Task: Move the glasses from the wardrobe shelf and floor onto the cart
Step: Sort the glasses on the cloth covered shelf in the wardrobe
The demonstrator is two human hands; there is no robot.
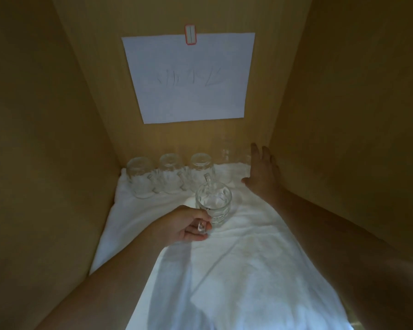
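My left hand (186,226) grips the handle of a clear glass mug (214,204) standing upright in the middle of the white cloth (248,270) on the wardrobe shelf. Three more glass mugs stand upside down in a row at the back: one on the left (138,176), one in the middle (171,172), one on the right (200,170). My right hand (262,171) reaches to the back right corner, fingers straight, beside a faint clear glass (225,154) against the rear wall. The cart is out of view.
Wooden wardrobe walls close in on the left (45,139) and right (355,139). A white paper sheet (188,77) with faint writing is taped to the back panel above the glasses. The cloth covers the shelf down to the front edge.
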